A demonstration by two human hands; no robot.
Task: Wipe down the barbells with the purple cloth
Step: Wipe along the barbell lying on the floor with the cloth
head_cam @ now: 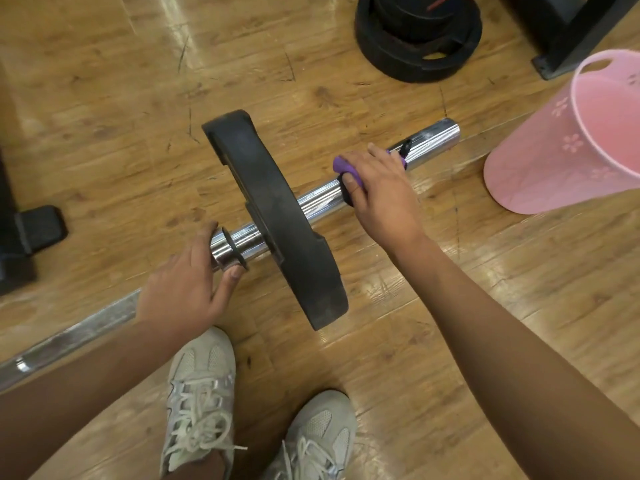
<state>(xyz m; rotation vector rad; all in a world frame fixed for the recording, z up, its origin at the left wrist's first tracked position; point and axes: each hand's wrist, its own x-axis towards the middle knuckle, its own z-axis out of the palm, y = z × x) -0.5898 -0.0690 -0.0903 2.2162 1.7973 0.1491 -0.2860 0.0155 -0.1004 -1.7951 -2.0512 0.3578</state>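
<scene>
The right hand (pixel 381 192) covers most of the purple cloth (pixel 343 166). The long chrome steel barbell (pixel 320 199) runs off the left edge, and the pink plastic basket (pixel 540 161) is cut by the right edge.

Bar (pixel 433 136) is blocked mid-sleeve by upright plate (pixel 273 209). Sleeve tip is crowded by pink bin (pixel 554 157) nearby. Open floor (pixel 138 116) is left beyond bar, bounded at top by plate stack (pixel 415 39).
</scene>
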